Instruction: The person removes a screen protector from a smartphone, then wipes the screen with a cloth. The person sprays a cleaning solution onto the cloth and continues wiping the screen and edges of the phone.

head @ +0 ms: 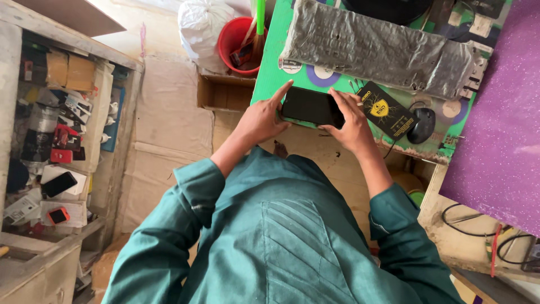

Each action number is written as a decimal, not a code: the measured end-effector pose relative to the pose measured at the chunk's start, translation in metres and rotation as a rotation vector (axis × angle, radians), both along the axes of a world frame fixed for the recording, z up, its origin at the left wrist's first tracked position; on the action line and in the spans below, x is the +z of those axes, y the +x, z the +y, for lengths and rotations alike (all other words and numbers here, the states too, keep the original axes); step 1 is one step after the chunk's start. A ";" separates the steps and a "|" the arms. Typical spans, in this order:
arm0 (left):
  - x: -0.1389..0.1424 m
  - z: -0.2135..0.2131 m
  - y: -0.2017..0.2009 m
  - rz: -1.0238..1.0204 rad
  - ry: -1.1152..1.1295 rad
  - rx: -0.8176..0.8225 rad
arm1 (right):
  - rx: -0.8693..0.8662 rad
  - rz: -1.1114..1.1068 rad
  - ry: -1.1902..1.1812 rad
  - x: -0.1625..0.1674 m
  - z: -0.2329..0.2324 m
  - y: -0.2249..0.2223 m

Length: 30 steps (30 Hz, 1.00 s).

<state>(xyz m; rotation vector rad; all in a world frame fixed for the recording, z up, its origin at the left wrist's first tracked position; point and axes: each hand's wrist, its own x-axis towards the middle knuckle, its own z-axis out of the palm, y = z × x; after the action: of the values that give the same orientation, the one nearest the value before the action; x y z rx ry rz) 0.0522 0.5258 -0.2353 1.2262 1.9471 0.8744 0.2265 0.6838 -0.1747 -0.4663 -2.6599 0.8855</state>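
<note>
We've got the phone (311,106) in both hands, at the near edge of the green desk (270,73). Left hand (260,119) grips the left short end, index finger stretched out along the top edge toward the far corner. Right hand (351,125) wraps the right short end, fingers curled over the top, thumb underneath from what we can see. Both closed on it, neither loose.

Key geometry: the phone's long axis runs left-right between the hands, tilted slightly down to the right. Dark screen faces up. It sits dead centre between the two hands, so neither one is nearer. We can't tell whether it rests on the desk or hovers just above the edge.

Just right of the right hand: a black packet (387,110) with a yellow shield mark, then a mouse (422,125). Beyond the phone, a keyboard (382,48) under a plastic cover. Red bucket (239,42) off the desk's left corner, cluttered shelf (56,141) far left.
</note>
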 end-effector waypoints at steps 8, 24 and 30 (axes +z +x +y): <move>-0.003 0.029 -0.017 0.115 -0.087 -0.119 | -0.048 -0.034 0.127 -0.006 0.002 0.002; -0.013 0.027 -0.015 0.109 -0.084 -0.102 | -0.548 -0.034 0.325 -0.021 0.023 0.068; -0.015 0.032 -0.013 0.144 -0.104 -0.097 | -0.440 -0.090 0.326 -0.021 0.041 0.086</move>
<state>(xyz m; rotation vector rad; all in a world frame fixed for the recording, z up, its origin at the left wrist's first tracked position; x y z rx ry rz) 0.0393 0.5574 -0.2500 1.3413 1.9999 0.6431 0.3125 0.7250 -0.1959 -0.9711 -2.5529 0.3019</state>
